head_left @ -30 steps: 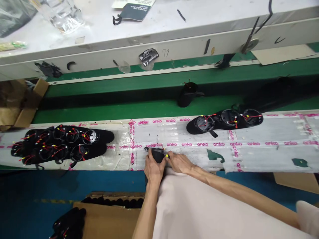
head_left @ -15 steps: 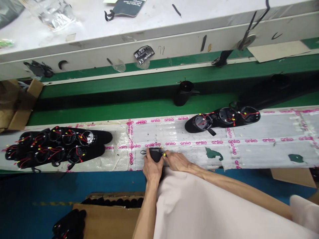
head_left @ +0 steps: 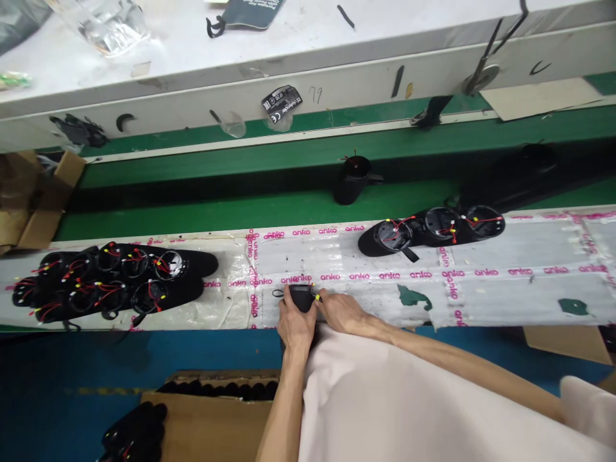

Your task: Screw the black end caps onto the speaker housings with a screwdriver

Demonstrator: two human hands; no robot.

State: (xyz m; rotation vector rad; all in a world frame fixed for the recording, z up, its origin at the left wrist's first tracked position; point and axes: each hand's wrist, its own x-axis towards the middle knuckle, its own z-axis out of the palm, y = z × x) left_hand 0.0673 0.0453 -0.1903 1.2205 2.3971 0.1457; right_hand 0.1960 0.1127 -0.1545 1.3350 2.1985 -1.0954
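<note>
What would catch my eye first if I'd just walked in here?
Probably the two hands at bottom centre: the left hand holds a black piece, and the right hand is at a small yellow connector beside it. Next, the cluster of black housings with red wires, on the left of the pale worktop. A lone black cylinder stands out on the green strip behind.

a pale surface [head_left: 505,298] striped with pink-lettered tape [head_left: 389,275] crosses mid-frame. at frame left sits a cluster of black housings [head_left: 122,277]; right of centre, three more wired housings [head_left: 441,224]; green patches [head_left: 412,297] mark its right half.
</note>
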